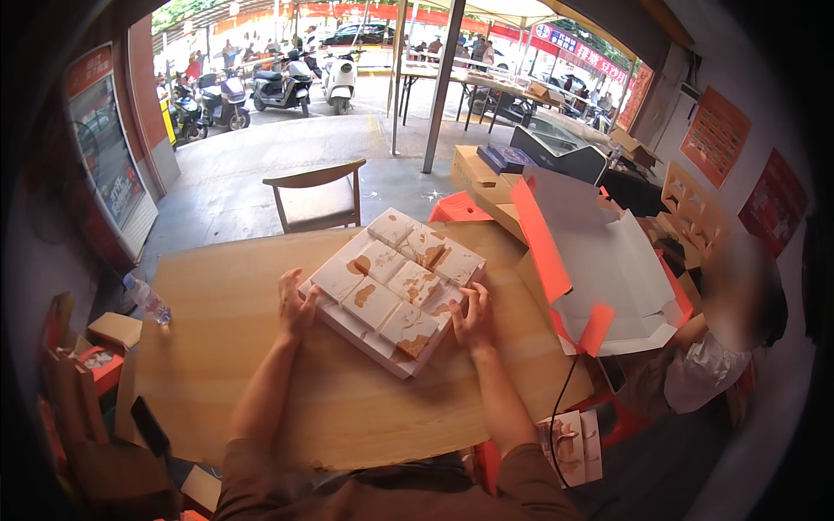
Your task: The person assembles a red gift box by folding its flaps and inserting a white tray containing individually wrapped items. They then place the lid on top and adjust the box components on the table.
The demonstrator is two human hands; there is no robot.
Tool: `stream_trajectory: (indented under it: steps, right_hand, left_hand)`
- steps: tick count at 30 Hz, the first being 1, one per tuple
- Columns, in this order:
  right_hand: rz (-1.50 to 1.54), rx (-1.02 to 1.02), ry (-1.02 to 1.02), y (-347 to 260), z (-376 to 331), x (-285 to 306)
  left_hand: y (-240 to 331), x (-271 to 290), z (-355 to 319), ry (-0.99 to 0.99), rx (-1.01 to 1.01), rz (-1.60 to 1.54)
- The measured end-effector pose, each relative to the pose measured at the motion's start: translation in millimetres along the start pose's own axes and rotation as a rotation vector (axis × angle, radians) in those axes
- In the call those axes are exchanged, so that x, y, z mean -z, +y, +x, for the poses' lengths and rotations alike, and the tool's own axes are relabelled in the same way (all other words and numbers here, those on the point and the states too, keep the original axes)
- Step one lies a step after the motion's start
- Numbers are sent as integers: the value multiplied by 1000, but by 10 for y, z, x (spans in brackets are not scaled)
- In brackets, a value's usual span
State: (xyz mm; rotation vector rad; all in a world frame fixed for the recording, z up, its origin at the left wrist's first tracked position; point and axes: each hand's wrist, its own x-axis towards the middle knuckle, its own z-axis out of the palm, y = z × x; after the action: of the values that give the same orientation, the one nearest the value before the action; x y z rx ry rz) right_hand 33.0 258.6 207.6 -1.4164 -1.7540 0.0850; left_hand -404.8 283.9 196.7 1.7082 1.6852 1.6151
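Note:
A square white gift box point(376, 341) lies turned at an angle on the wooden table point(217, 347). Filling its top are several small white boxes point(413, 284) printed with brown and gold patterns, fitted close in rows. My left hand point(299, 306) grips the gift box by its left corner, fingers bent and thumb at the edge. On the opposite side, my right hand point(473, 319) holds the right edge with curled fingers. The undersides of both grips are hidden.
A plastic bottle point(148, 300) stands at the table's left edge. To the right is a large opened orange-and-grey carton point(608, 252), with a seated person point(721, 347) beside it. A wooden chair point(317, 198) stands beyond the table. Cardboard boxes point(115, 330) sit at left.

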Motion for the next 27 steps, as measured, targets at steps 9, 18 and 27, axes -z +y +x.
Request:
stream_trajectory:
  steps: [9, 18, 27]
  right_hand:
    - [1, 60, 56, -170, 36, 20]
    - [-55, 531, -83, -551, 66, 190]
    - [73, 616, 67, -1278, 10, 514]
  left_hand:
    - [373, 133, -53, -99, -146, 106]
    - [23, -8, 49, 89, -40, 2]
    - [-59, 133, 95, 74, 208, -367]
